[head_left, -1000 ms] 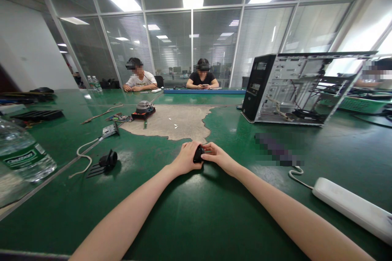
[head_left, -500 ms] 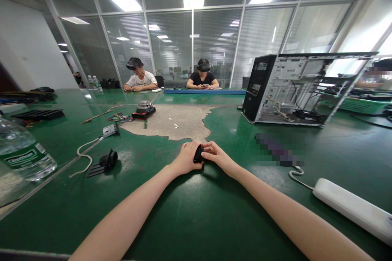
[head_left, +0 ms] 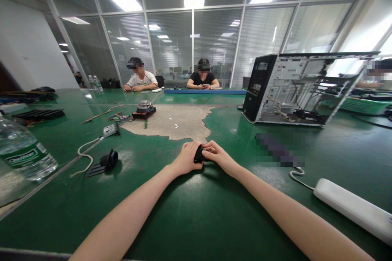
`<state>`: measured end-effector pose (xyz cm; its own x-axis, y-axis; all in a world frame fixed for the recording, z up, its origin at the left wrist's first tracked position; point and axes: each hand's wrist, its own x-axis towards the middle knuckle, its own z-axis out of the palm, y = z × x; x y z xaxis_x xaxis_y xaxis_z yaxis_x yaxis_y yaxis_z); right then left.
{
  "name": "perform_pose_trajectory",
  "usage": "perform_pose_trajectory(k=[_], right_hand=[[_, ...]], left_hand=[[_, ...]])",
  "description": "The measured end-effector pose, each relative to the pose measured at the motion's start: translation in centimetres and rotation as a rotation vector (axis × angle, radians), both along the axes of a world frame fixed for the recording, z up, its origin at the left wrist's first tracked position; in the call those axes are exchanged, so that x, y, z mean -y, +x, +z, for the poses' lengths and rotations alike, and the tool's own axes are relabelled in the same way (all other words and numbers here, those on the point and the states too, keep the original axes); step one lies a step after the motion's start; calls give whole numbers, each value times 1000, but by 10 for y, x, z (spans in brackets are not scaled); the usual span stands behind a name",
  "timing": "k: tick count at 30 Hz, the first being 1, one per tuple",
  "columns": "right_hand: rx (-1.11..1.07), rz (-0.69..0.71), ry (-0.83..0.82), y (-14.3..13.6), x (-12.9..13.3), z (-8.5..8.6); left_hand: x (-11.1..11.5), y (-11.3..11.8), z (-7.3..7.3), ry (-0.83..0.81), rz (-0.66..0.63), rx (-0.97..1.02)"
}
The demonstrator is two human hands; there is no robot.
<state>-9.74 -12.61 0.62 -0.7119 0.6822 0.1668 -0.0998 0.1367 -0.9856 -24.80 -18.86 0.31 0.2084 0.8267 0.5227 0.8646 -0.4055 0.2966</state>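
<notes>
A small black object (head_left: pixel 198 154), its kind hard to make out, is held between my hands just above the green tabletop (head_left: pixel 196 220). My left hand (head_left: pixel 186 160) wraps around it from the left, hiding most of its body. From the right, the thumb and fingers of my right hand (head_left: pixel 219 156) pinch its near end. Left of my hands, a black plastic part with a round piece on slotted legs (head_left: pixel 108 160) lies on the table. Beyond it is a metal bracket (head_left: pixel 110 130) with a pale cord.
An open computer case (head_left: pixel 263 89) stands at the back right. Nearer are a white power strip (head_left: pixel 352 208) and a blurred-out item (head_left: pixel 278 150). A water bottle (head_left: pixel 24 151) is at left. A CPU cooler (head_left: pixel 144 109) sits beyond a bare patch (head_left: pixel 183 122). Two people sit opposite.
Almost nothing differs. My right fingertips have shifted very slightly on the black object, while my left hand keeps its place.
</notes>
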Motion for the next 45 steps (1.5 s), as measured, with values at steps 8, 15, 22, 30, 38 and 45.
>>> perform_pose_trajectory(k=[8,15,22,30,38,45], right_hand=[[55,1,19,0,-4,-2],[-6,64,14,4,0,4],[12,-25,-5,-1,2,1],[5,77,7,3,-2,1],[-8,-9,-22,0,4,4],[51,-21,0,0,1,3]], left_hand=[[-1,-1,-1,-4,3,-1],[-1,0,0,-23,11,-2],[0,1,1,-19,8,9],[-1,0,0,-17,11,-1],[-1,1,0,-16,9,12],[0,1,1,-22,15,3]])
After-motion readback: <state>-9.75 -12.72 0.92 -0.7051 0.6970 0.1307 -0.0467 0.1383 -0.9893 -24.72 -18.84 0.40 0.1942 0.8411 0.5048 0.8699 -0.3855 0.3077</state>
